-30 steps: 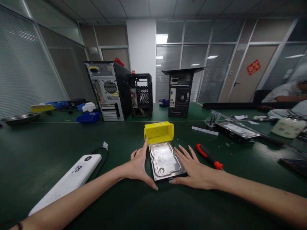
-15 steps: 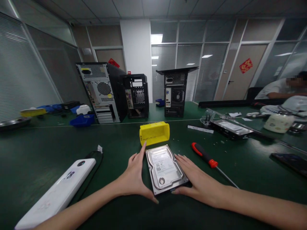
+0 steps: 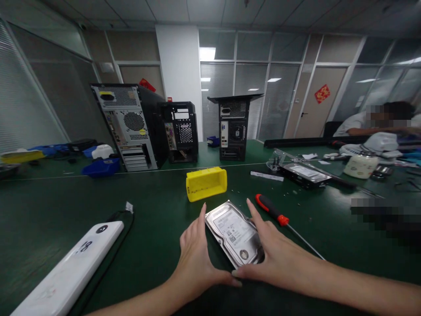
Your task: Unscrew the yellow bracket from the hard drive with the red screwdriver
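A silver hard drive (image 3: 235,235) with a white label lies label-up on the green table, turned at an angle. Along its left side is my left hand (image 3: 195,259), open, index finger pointing forward and thumb stretched across below the near corner. My right hand (image 3: 274,248) is open too, covering the drive's right edge and near right corner, with its thumb at the near edge. Both thumb tips almost meet; whether the other right fingers press on the drive is hidden. Just beyond stands a yellow plastic bin (image 3: 207,184) tipped on its side, small bits inside.
To the right lies a red and black screwdriver (image 3: 272,210); farther back sits another drive (image 3: 305,173). A white power bank (image 3: 74,267) with a cable is at left. Computer cases (image 3: 120,127) stand behind, near a blue bin (image 3: 101,167). A person (image 3: 355,125) sits far right.
The drive has turned counterclockwise and its near end sits farther right. My left hand has shifted along its near left side; my right index finger now points forward. The view has swung slightly right.
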`<state>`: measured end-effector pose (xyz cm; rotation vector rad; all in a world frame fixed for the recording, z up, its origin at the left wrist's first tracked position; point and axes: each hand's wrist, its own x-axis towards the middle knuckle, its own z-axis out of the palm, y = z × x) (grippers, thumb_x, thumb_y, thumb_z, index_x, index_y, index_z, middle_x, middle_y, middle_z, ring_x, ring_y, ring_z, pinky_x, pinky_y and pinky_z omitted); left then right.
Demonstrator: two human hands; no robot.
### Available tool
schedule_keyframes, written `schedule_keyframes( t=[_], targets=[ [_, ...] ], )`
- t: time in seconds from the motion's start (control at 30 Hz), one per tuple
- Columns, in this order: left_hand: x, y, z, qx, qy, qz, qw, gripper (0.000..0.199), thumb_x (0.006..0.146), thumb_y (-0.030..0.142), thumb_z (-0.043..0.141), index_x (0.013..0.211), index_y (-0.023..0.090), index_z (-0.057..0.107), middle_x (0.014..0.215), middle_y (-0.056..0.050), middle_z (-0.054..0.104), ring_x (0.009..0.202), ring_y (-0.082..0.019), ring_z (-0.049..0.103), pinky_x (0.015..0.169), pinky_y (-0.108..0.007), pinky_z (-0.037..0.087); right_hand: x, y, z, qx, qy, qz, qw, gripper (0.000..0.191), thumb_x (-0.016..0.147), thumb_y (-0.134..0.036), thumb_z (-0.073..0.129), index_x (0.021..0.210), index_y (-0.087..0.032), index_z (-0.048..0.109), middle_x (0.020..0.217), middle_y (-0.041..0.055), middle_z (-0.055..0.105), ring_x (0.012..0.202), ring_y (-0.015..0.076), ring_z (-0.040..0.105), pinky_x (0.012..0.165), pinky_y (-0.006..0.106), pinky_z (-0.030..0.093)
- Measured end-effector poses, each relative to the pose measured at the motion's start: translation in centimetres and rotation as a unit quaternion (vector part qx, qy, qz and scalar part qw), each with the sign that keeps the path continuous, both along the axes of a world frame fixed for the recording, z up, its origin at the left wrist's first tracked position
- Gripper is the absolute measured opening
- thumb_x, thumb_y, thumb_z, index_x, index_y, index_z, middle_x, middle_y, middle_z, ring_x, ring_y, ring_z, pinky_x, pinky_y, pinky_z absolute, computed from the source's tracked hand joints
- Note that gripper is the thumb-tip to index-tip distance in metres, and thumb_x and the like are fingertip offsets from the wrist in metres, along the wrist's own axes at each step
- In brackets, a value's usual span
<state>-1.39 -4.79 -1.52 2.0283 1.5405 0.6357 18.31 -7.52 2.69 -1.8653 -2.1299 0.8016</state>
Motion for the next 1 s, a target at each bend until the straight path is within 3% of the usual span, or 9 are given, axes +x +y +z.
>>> schedule_keyframes(
  t=[0.13, 0.23, 0.33, 0.4, 0.53, 0.63, 0.73, 0.87, 1.0],
  targets=[
    [0.0, -0.2, 0.2, -0.017, -0.005, 0.006, 1.000, 0.153, 0.028, 0.050, 0.085, 0.147, 0.017, -0.006, 0.146, -0.020, 0.027, 0.135, -0.044, 0.019, 0.110, -0.055, 0.013, -0.8, 2.3, 1.7, -0.054, -0.050, 0.035, 0.997, 0.144, 0.047, -0.077, 0.065, 0.146, -0.011, -0.017, 0.153, 0.0231, 0.010, 0.137, 0.0465, 0.016, 0.110, 0.055, 0.020],
    [-0.3, -0.1, 0.2, -0.030, -0.014, 0.010, 0.999, 0.151, 0.031, 0.047, 0.085, 0.146, 0.018, -0.007, 0.144, -0.020, 0.029, 0.134, -0.045, 0.022, 0.108, -0.056, 0.017, -0.6, 3.9, 3.3, -0.121, -0.019, 0.026, 0.992, 0.138, 0.055, -0.076, 0.062, 0.146, -0.006, -0.015, 0.148, 0.0272, 0.025, 0.133, 0.0422, 0.032, 0.108, 0.052, 0.027],
    [-0.6, -0.1, 0.1, -0.033, -0.018, 0.013, 0.999, 0.146, 0.035, 0.046, 0.084, 0.147, 0.018, -0.006, 0.142, -0.019, 0.032, 0.132, -0.044, 0.025, 0.107, -0.056, 0.019, 0.7, 4.6, 4.3, -0.170, 0.040, 0.019, 0.984, 0.119, 0.068, -0.070, 0.056, 0.148, -0.008, -0.007, 0.146, 0.0214, 0.034, 0.130, 0.0324, 0.039, 0.109, 0.044, 0.029],
    [-0.6, -0.1, 0.1, -0.030, -0.017, 0.013, 0.999, 0.143, 0.037, 0.046, 0.083, 0.147, 0.017, -0.004, 0.143, -0.019, 0.032, 0.133, -0.041, 0.025, 0.108, -0.053, 0.019, 2.0, 4.7, 4.0, -0.181, 0.042, 0.018, 0.982, 0.105, 0.074, -0.063, 0.055, 0.149, -0.008, 0.005, 0.143, 0.0193, 0.038, 0.127, 0.0294, 0.043, 0.107, 0.041, 0.033],
    [-0.7, -0.1, 0.2, -0.024, -0.015, 0.009, 1.000, 0.141, 0.040, 0.045, 0.083, 0.147, 0.014, -0.003, 0.143, -0.019, 0.032, 0.133, -0.039, 0.025, 0.109, -0.053, 0.016, 4.4, 4.2, 1.4, -0.141, 0.078, 0.039, 0.986, 0.063, 0.082, -0.050, 0.053, 0.129, -0.010, 0.042, 0.114, 0.0158, 0.055, 0.095, 0.0233, 0.060, 0.079, 0.036, 0.052],
    [-0.7, -0.1, 0.1, -0.025, -0.016, 0.006, 1.000, 0.141, 0.040, 0.046, 0.082, 0.147, 0.015, -0.003, 0.143, -0.020, 0.032, 0.132, -0.041, 0.025, 0.109, -0.055, 0.016, 5.3, 3.6, 0.0, -0.126, 0.115, 0.032, 0.985, 0.045, 0.084, -0.048, 0.049, 0.110, -0.012, 0.047, 0.094, 0.0103, 0.058, 0.079, 0.0183, 0.059, 0.062, 0.029, 0.052],
    [-0.9, 0.1, -0.3, -0.027, -0.021, 0.002, 0.999, 0.141, 0.040, 0.047, 0.082, 0.148, 0.016, -0.004, 0.143, -0.020, 0.032, 0.132, -0.043, 0.025, 0.107, -0.059, 0.018, 5.6, 3.3, 0.3, -0.070, 0.078, 0.035, 0.994, 0.039, 0.086, -0.051, 0.044, 0.101, -0.015, 0.048, 0.084, 0.0069, 0.060, 0.069, 0.0159, 0.057, 0.055, 0.028, 0.047],
    [-1.2, 0.4, -0.9, -0.025, -0.027, -0.009, 0.999, 0.147, 0.037, 0.052, 0.083, 0.147, 0.021, -0.010, 0.145, -0.021, 0.028, 0.133, -0.047, 0.022, 0.104, -0.065, 0.018, 6.3, 4.2, 1.3, 0.097, -0.102, 0.027, 0.990, 0.041, 0.086, -0.056, 0.041, 0.098, -0.018, 0.053, 0.082, 0.0074, 0.062, 0.070, 0.0201, 0.058, 0.061, 0.033, 0.044],
    [-1.4, 0.5, -1.2, -0.006, -0.023, -0.033, 0.999, 0.157, 0.030, 0.057, 0.083, 0.145, 0.025, -0.018, 0.150, -0.022, 0.015, 0.134, -0.052, 0.014, 0.101, -0.070, 0.019, 7.2, 5.6, 1.1, 0.092, -0.177, 0.006, 0.980, 0.055, 0.078, -0.065, 0.046, 0.106, -0.017, 0.048, 0.092, 0.0122, 0.064, 0.077, 0.0271, 0.062, 0.063, 0.037, 0.045]
  ],
)
